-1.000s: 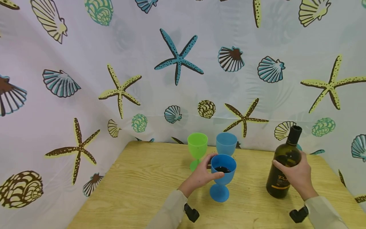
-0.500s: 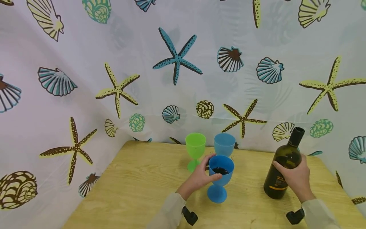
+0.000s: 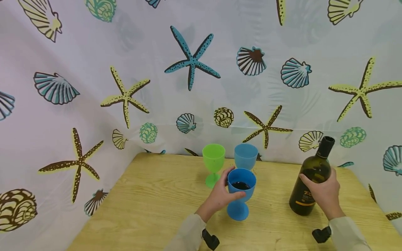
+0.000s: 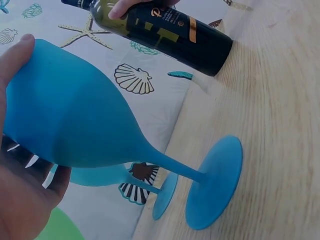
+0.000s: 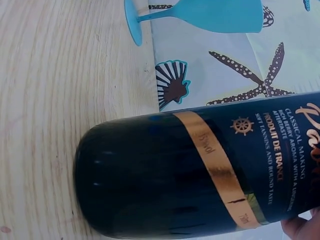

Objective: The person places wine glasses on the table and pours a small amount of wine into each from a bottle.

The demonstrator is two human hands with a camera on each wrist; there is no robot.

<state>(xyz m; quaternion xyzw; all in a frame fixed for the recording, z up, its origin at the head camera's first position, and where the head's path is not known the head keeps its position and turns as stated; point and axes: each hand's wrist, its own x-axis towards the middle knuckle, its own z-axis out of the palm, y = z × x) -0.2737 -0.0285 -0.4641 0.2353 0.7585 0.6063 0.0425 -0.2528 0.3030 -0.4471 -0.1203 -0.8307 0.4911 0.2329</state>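
Note:
In the head view my left hand [image 3: 221,195] holds a blue goblet [image 3: 237,211] by its bowl, thumb in front and fingers behind. Dark liquid [image 3: 240,185] shows inside the bowl. The goblet's round foot [image 4: 215,182] is at the tabletop in the left wrist view. On the right, my right hand [image 3: 325,193] grips a dark glass wine bottle [image 3: 303,200] around its body. Its uncapped neck leans to the right, and its base is down at the table. The bottle's label [image 5: 272,160] fills much of the right wrist view.
Behind the held goblet stands a lighter blue goblet [image 3: 246,157], partly hidden by it. A green goblet [image 3: 213,158] stands to its left. The wooden table [image 3: 150,202] backs onto a white curtain [image 3: 176,104] printed with shells and starfish.
The bottle leans a little more to the right in my right hand. My left hand keeps its hold on the goblet. The head view has shifted slightly.

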